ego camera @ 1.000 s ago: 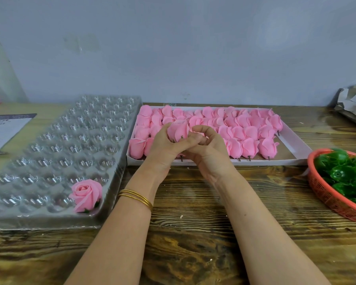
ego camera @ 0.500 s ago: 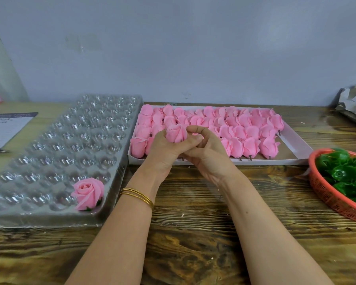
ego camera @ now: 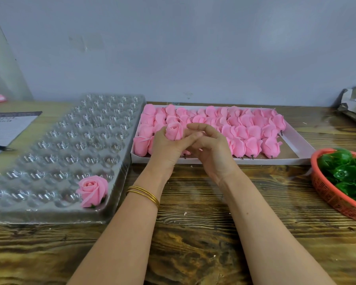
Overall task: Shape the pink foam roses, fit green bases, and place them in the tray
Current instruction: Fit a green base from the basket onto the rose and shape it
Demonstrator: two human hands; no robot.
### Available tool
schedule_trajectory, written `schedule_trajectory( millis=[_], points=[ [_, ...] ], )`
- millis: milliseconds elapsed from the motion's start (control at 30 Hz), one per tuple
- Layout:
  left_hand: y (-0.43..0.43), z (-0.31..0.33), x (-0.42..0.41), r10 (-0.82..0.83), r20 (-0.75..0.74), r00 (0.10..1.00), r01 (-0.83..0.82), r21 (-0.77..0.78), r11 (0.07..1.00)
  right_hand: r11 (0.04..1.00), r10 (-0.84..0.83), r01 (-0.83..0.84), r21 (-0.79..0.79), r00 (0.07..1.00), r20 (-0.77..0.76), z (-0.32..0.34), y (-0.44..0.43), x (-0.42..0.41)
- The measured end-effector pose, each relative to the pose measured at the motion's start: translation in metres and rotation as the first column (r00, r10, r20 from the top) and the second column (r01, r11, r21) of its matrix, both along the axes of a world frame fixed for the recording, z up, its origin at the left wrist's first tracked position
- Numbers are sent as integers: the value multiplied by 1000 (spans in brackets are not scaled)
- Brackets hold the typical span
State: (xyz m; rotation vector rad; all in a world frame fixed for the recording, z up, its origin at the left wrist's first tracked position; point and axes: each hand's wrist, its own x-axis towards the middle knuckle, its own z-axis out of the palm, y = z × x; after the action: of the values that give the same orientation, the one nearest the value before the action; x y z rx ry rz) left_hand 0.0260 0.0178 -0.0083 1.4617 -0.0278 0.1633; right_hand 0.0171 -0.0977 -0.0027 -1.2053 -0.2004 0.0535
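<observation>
Plain grey-blue wall (ego camera: 193,48) behind a dark-grained wooden tabletop (ego camera: 193,254). At the back of the wood, a flat white cardboard box (ego camera: 294,149) packed with rows of unshaped pink foam buds.

Compared with half a second ago: right grip (ego camera: 214,153) now released, fingers loosely arched and drawn off the bloom, holding nothing, index tip just beside the petals. Left grip (ego camera: 164,147) grasping the same pink foam rose (ego camera: 174,130), raised a little and more exposed, above the box's near-left rows.

Just beside the box on its left, a clear plastic blister tray of round cups (ego camera: 60,140), with one finished pink rose on a green base (ego camera: 93,190) in the near cup closest to the box. Right of the box's near corner, a red mesh plastic basket (ego camera: 325,190) of green plastic bases (ego camera: 345,173), cut by the frame edge. In front of the box, between tray and basket, open wood crossed by both forearms, with thin gold bangles (ego camera: 143,194) on the left wrist.

Held rose: upright, tight spiral centre, outer petals wrapped close, stem end hidden in the palm.
</observation>
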Motion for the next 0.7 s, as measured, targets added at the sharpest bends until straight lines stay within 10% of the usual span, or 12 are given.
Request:
schedule_trajectory(
  millis=[700],
  points=[
    [-1,-2,8,93,110,990,-127,354,926,895,-145,249,-370,947,286,24,31,-1]
  ],
)
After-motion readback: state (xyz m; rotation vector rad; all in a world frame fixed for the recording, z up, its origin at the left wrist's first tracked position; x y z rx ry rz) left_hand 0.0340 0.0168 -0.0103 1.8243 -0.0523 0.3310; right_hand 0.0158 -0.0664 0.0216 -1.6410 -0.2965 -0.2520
